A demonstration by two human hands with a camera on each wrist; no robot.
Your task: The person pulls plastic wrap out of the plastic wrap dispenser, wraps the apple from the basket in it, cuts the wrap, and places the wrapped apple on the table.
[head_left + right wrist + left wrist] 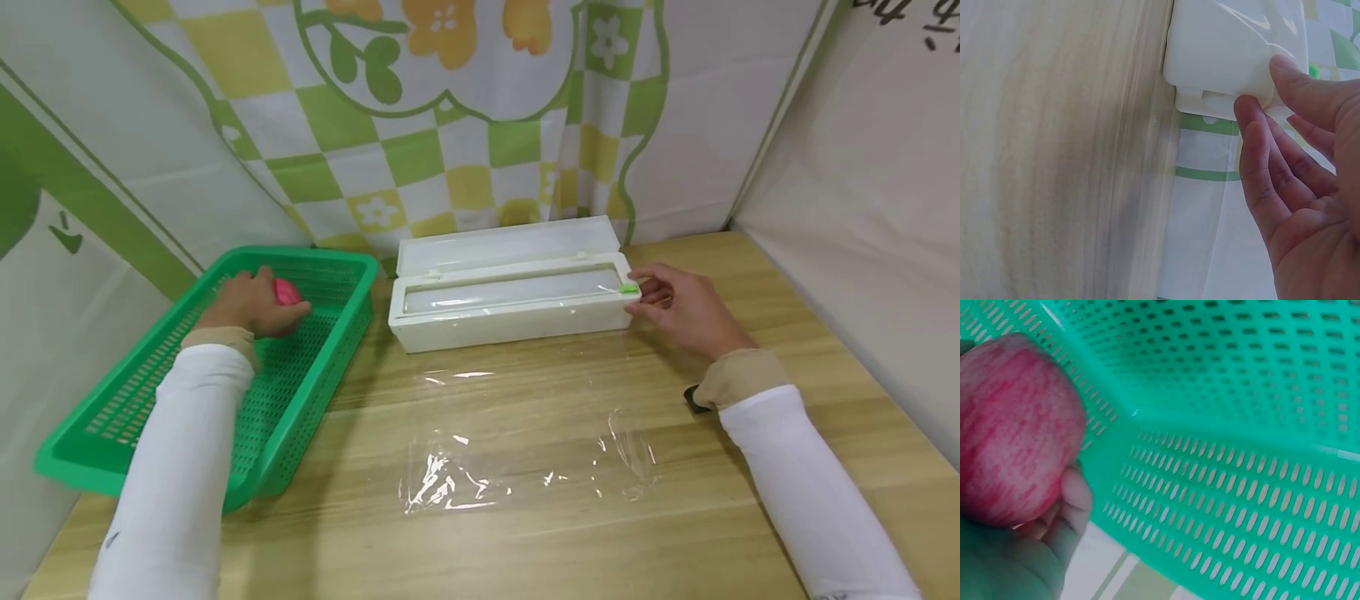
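My left hand (242,307) is over the green plastic basket (318,392) and holds a red apple (1019,431). The left wrist view shows the fingers around the apple's underside, with the basket wall beside it. At the back of the table, a white cling film dispenser (517,323) stands with its lid (510,245) raised and a film roll (510,291) inside. My right hand (688,310) grips the dispenser's right end, thumb on the front and fingers at the end, close to a green slider (628,288). A clear film sheet (525,433) lies flat in front of the dispenser.
The wooden table (540,554) meets a checked cloth (420,154) behind the dispenser. Pale fabric walls rise at the left and right (862,208). A small black object (696,399) shows at the right wrist.
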